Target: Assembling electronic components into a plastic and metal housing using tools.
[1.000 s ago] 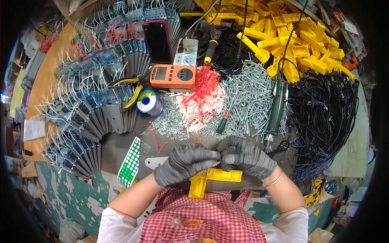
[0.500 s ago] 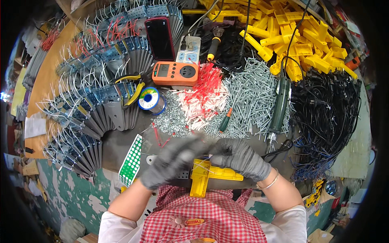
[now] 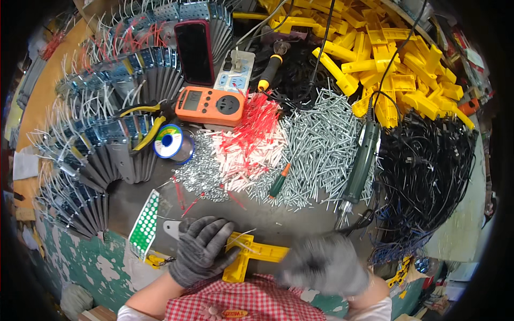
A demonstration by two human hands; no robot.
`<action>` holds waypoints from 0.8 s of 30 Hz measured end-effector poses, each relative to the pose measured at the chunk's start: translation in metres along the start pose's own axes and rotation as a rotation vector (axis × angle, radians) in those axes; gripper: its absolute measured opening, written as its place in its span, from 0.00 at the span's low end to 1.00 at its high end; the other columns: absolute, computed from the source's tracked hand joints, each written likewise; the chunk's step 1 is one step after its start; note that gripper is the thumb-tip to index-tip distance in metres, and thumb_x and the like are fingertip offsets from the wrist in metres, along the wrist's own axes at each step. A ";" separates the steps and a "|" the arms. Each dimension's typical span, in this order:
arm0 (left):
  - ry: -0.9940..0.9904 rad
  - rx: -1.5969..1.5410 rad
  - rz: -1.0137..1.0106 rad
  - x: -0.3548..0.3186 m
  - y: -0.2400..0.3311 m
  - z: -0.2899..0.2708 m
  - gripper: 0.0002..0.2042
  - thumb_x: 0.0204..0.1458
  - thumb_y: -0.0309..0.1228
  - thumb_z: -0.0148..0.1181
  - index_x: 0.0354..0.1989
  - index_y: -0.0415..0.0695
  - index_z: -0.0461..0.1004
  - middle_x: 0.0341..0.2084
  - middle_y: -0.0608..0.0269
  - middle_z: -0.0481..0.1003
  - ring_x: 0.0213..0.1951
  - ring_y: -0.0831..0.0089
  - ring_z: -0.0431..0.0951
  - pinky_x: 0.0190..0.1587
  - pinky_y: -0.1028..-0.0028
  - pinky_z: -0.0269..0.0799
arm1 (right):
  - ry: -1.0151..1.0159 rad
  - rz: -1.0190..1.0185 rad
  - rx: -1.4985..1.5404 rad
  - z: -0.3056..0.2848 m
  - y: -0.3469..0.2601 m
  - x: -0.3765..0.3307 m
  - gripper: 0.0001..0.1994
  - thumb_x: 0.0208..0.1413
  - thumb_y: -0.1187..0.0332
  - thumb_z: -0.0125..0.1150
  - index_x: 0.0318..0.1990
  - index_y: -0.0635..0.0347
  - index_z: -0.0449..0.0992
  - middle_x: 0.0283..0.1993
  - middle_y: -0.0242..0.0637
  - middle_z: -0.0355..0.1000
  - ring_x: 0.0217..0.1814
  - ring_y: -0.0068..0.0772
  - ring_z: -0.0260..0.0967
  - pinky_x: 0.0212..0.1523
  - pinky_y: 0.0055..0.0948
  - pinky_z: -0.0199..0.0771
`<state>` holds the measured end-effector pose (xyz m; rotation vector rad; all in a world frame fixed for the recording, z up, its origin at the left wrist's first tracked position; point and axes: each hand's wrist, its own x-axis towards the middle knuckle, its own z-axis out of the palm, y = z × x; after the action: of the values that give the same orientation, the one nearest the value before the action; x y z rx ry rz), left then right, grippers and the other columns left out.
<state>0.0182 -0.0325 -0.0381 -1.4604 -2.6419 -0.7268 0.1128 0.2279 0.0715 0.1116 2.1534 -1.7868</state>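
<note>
My left hand (image 3: 201, 251), in a grey glove, rests on the left end of a yellow T-shaped plastic part (image 3: 251, 255) at the bench's near edge, holding it down. A thin white wire sticks up from the part by my fingers. My right hand (image 3: 324, 265), also gloved, is blurred with motion at the part's right end; whether it grips the part cannot be told.
A green perforated strip (image 3: 145, 223) and a small metal plate (image 3: 171, 228) lie left of my hand. Behind are piles of screws (image 3: 321, 150), red and white wire pieces (image 3: 251, 144), washers (image 3: 201, 174), an electric screwdriver (image 3: 361, 163), black cables (image 3: 428, 171), yellow parts (image 3: 391, 59), an orange meter (image 3: 210, 105) and a solder spool (image 3: 171, 142).
Both hands have moved apart: the left hand settled on the part's left end, and the right hand swung to the right and is now blurred. The yellow part shifted slightly.
</note>
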 end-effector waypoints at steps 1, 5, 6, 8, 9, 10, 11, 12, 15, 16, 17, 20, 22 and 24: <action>0.031 -0.047 0.014 0.006 0.002 0.001 0.23 0.44 0.41 0.70 0.48 0.43 0.76 0.43 0.59 0.77 0.46 0.58 0.76 0.48 0.56 0.67 | -0.051 -0.094 0.098 -0.003 -0.005 -0.019 0.09 0.56 0.64 0.69 0.39 0.60 0.81 0.37 0.35 0.79 0.39 0.27 0.78 0.42 0.28 0.77; 0.011 -0.017 0.034 0.014 0.006 0.001 0.23 0.42 0.40 0.71 0.46 0.43 0.76 0.43 0.60 0.77 0.45 0.59 0.77 0.47 0.56 0.66 | -0.180 -0.085 0.291 -0.023 0.010 -0.024 0.11 0.56 0.66 0.70 0.42 0.60 0.79 0.39 0.37 0.78 0.42 0.29 0.77 0.43 0.27 0.77; 0.012 -0.033 0.016 0.016 0.009 0.000 0.22 0.42 0.39 0.72 0.45 0.44 0.76 0.42 0.60 0.77 0.44 0.59 0.77 0.47 0.56 0.66 | -0.227 -0.093 0.356 -0.027 0.016 -0.021 0.11 0.56 0.66 0.70 0.43 0.61 0.78 0.40 0.38 0.78 0.42 0.30 0.77 0.43 0.27 0.76; 0.036 -0.030 0.017 0.016 0.006 0.006 0.22 0.41 0.39 0.72 0.45 0.44 0.77 0.42 0.61 0.77 0.44 0.59 0.77 0.46 0.56 0.65 | -0.322 -0.110 0.480 -0.035 0.024 -0.013 0.12 0.56 0.67 0.70 0.44 0.61 0.77 0.41 0.40 0.77 0.44 0.31 0.76 0.44 0.27 0.76; 0.006 -0.035 0.008 0.017 0.006 0.006 0.22 0.41 0.39 0.72 0.44 0.44 0.77 0.42 0.61 0.77 0.44 0.59 0.77 0.45 0.56 0.65 | -0.371 -0.108 0.539 -0.039 0.029 -0.013 0.13 0.56 0.67 0.70 0.45 0.62 0.76 0.42 0.40 0.77 0.45 0.32 0.76 0.44 0.26 0.76; -0.009 -0.027 0.003 0.018 0.007 0.006 0.22 0.41 0.39 0.72 0.44 0.44 0.77 0.42 0.61 0.77 0.44 0.59 0.77 0.45 0.56 0.65 | -0.421 -0.105 0.596 -0.042 0.032 -0.011 0.14 0.56 0.68 0.71 0.46 0.62 0.76 0.43 0.41 0.76 0.46 0.33 0.76 0.45 0.26 0.76; 0.005 -0.013 0.008 0.018 0.007 0.006 0.22 0.41 0.39 0.73 0.44 0.44 0.76 0.42 0.61 0.77 0.44 0.59 0.77 0.45 0.56 0.65 | -0.472 -0.103 0.649 -0.045 0.035 -0.010 0.14 0.55 0.68 0.71 0.46 0.62 0.75 0.43 0.42 0.76 0.46 0.33 0.75 0.45 0.26 0.76; 0.021 -0.008 0.017 0.018 0.007 0.007 0.22 0.40 0.40 0.73 0.44 0.44 0.76 0.42 0.61 0.77 0.43 0.59 0.77 0.44 0.56 0.65 | -0.516 -0.094 0.699 -0.049 0.038 -0.009 0.15 0.55 0.69 0.71 0.47 0.62 0.74 0.44 0.43 0.76 0.47 0.34 0.75 0.46 0.26 0.75; -0.022 -0.019 0.012 0.021 0.006 0.004 0.23 0.40 0.41 0.74 0.44 0.45 0.76 0.42 0.61 0.77 0.43 0.59 0.77 0.44 0.57 0.66 | -0.659 -0.072 0.832 -0.057 0.042 -0.004 0.18 0.55 0.70 0.72 0.50 0.63 0.72 0.46 0.45 0.75 0.49 0.36 0.74 0.47 0.25 0.75; -0.021 -0.012 0.006 0.024 0.006 -0.001 0.23 0.40 0.41 0.74 0.44 0.45 0.76 0.42 0.61 0.77 0.43 0.59 0.77 0.44 0.57 0.66 | -0.669 -0.074 0.832 -0.051 0.043 -0.005 0.18 0.55 0.70 0.72 0.50 0.63 0.72 0.46 0.45 0.75 0.49 0.36 0.74 0.47 0.25 0.75; -0.038 -0.112 -0.010 0.030 0.005 -0.005 0.23 0.39 0.40 0.73 0.43 0.44 0.76 0.41 0.61 0.77 0.43 0.59 0.77 0.44 0.57 0.67 | -0.545 0.029 1.112 -0.036 0.041 -0.005 0.18 0.54 0.72 0.72 0.49 0.63 0.73 0.45 0.44 0.75 0.48 0.34 0.75 0.44 0.25 0.75; -0.074 -0.234 0.006 0.056 -0.012 -0.026 0.19 0.41 0.37 0.70 0.42 0.44 0.77 0.39 0.62 0.77 0.41 0.60 0.77 0.42 0.59 0.69 | -0.463 0.237 1.473 -0.039 0.035 0.001 0.14 0.53 0.75 0.73 0.45 0.64 0.76 0.39 0.40 0.77 0.41 0.29 0.76 0.37 0.27 0.76; -0.123 0.106 0.088 0.075 -0.028 -0.022 0.15 0.42 0.33 0.67 0.40 0.46 0.79 0.38 0.64 0.77 0.39 0.63 0.77 0.41 0.59 0.70 | -0.579 -0.127 1.038 -0.041 0.043 0.009 0.12 0.52 0.73 0.73 0.41 0.67 0.78 0.37 0.38 0.78 0.38 0.27 0.77 0.36 0.27 0.76; -0.157 0.134 0.102 0.096 -0.035 -0.018 0.15 0.41 0.30 0.67 0.40 0.46 0.79 0.38 0.63 0.77 0.39 0.61 0.77 0.41 0.59 0.71 | -0.641 -0.039 0.992 -0.044 0.039 0.015 0.12 0.51 0.72 0.75 0.39 0.68 0.80 0.38 0.38 0.79 0.38 0.27 0.77 0.36 0.26 0.76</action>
<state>-0.0672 0.0206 -0.0118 -1.6629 -2.6413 -0.4343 0.1002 0.2762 0.0367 -0.2389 0.7406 -2.3205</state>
